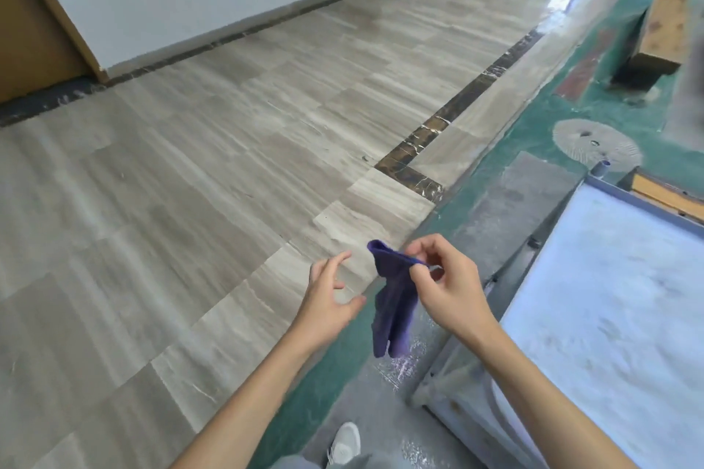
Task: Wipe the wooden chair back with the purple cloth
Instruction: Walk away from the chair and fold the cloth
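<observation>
Right hand (445,285) pinches the top edge of the purple cloth (394,301), which hangs limp in the air between our hands. Our left hand (327,297) is spread loose just left of it, holding nothing. Below lie the pale floor tiles (190,182) on the left and a dusty white table (609,316) near right. We see no chair back clearly, so wiping has not begun.

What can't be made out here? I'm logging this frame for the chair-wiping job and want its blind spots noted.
- Wooden chair back: none clearly identifiable in the head view; the wooden pieces at upper right are blurred and cut off by the edge.
- Purple cloth: its top corner is hidden inside the right hand; the left hand is open beside it.
- White shoe: partly cut off by the bottom edge.
</observation>
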`<state>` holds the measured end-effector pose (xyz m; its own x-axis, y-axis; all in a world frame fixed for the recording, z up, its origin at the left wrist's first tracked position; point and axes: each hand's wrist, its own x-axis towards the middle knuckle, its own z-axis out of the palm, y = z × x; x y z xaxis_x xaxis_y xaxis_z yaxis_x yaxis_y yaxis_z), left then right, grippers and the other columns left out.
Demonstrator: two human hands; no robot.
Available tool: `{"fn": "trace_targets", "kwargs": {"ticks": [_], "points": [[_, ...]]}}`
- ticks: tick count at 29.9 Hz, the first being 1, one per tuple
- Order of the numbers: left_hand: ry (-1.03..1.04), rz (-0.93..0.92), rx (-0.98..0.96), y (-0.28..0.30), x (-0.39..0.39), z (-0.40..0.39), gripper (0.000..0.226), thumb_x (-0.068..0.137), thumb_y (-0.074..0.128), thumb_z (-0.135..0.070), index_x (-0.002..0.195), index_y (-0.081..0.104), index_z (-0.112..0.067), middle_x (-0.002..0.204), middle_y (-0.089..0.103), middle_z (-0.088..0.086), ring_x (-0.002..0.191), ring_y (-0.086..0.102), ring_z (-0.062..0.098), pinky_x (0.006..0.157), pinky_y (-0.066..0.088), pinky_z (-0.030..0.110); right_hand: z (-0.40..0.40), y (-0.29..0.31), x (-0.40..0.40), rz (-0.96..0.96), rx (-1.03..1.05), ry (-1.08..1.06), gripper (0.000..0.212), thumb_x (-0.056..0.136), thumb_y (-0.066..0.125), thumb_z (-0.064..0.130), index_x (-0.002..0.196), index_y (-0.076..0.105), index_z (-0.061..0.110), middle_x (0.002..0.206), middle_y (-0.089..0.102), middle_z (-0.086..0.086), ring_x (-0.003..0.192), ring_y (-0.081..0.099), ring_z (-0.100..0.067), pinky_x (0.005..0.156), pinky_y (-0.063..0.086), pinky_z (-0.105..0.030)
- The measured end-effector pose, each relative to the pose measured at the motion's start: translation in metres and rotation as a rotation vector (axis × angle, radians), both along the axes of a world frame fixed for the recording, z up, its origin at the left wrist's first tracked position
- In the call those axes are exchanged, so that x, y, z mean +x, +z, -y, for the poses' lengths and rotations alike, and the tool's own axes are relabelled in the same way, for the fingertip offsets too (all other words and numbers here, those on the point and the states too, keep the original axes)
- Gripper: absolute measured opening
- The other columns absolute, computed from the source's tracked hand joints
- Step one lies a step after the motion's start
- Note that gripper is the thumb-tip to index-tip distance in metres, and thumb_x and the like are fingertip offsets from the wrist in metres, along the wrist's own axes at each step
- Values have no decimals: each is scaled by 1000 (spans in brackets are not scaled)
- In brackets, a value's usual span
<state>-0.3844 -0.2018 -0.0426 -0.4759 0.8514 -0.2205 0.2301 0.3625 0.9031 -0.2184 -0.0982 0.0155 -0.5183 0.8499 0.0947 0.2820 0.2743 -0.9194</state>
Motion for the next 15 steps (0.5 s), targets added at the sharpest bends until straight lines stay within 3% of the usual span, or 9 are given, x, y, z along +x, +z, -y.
{"fn": "trace_targets", "kwargs": {"ticks": [3,6,9,12,15], "points": [[-220,77,1,2,-9,-49,94,87,78,-16,160,23,-38,159,19,-13,140,37,11,109,46,32,-24,5,8,-33,21,-44,26,78,49,12,89,61,33,77,63,11,61,60,-5,54,43,-15],[-341,206,-8,13,-7,-112,91,92,74,-18,162,17,-35,163,22,-13,150,27,6,112,36,20,-44,13,25,-25,32,-106,29,76,48,12,88,55,38,75,55,10,72,66,-31,53,45,-33],[-583,412,-114,21,14,-189,69,101,58,-11,160,25,-27,163,35,-5,150,32,11,126,21,36,-67,12,48,-59,40,-293,22,75,50,19,87,50,37,75,54,11,65,57,-28,54,41,-26],[-760,516,-253,19,40,-229,51,102,51,-18,152,43,-22,153,52,-1,147,37,11,127,14,43,-75,7,64,-95,10,-394,17,73,52,26,88,50,33,74,55,12,65,51,-21,56,39,-20],[-904,629,-334,2,74,-259,55,96,54,-35,147,51,-15,142,63,4,136,51,11,121,26,40,-86,3,81,-116,-64,-521,19,74,54,26,92,50,23,75,56,8,72,59,-26,56,42,-27]]}}
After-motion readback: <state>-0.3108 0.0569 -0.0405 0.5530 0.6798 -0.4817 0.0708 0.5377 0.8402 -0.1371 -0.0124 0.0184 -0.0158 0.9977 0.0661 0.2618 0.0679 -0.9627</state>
